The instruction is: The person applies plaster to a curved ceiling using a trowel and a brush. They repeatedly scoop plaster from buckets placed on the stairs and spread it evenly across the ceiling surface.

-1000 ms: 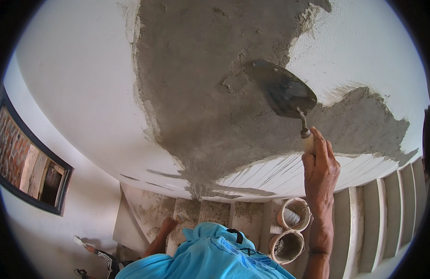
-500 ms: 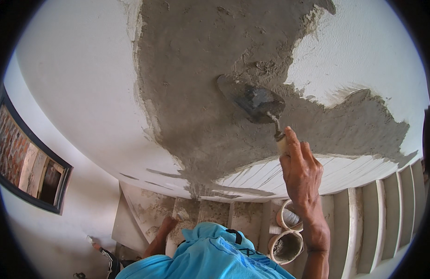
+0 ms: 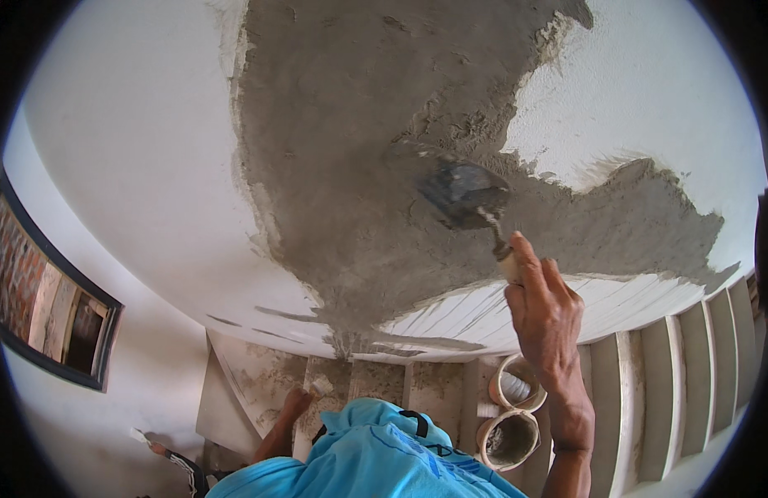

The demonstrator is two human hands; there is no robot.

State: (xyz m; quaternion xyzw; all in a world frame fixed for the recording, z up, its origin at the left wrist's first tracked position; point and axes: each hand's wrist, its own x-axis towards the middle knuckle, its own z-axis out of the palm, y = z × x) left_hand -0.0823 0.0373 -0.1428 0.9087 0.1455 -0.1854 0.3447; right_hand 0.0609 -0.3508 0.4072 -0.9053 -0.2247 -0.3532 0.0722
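The right hand (image 3: 548, 319) grips a trowel (image 3: 464, 192) at the mortar patch (image 3: 326, 166), with room toward its left edge. Below it, the left hand's grip is unclear.

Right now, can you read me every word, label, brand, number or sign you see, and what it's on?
Turquoise shirt: dark blue marks, too warped and blurred to read.
Trowel: no lettering I can make out.
Upper bucket and lower bucket: none either.
So, nothing readable.
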